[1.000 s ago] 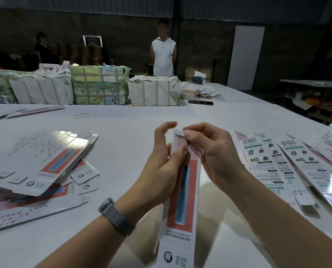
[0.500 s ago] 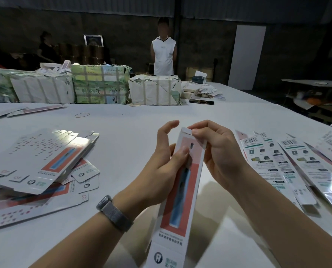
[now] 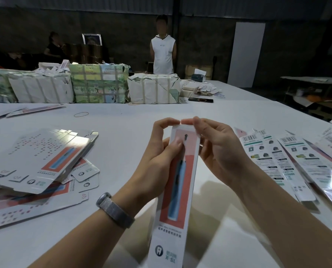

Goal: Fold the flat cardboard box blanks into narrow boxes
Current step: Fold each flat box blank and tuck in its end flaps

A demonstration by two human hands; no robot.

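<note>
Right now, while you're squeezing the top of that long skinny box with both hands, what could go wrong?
1. The narrow box is held in the air, and the left hand and right hand pinch only its top end. Pressing too hard might crease the thin card or bend the end flap crooked.
2. Its long lower end hangs free, so it may twist or slip while the top is closed.

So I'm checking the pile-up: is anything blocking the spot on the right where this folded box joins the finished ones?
Nothing visible: bare white table lies between the narrow red-and-white cardboard box and the finished white barcoded boxes.
</note>
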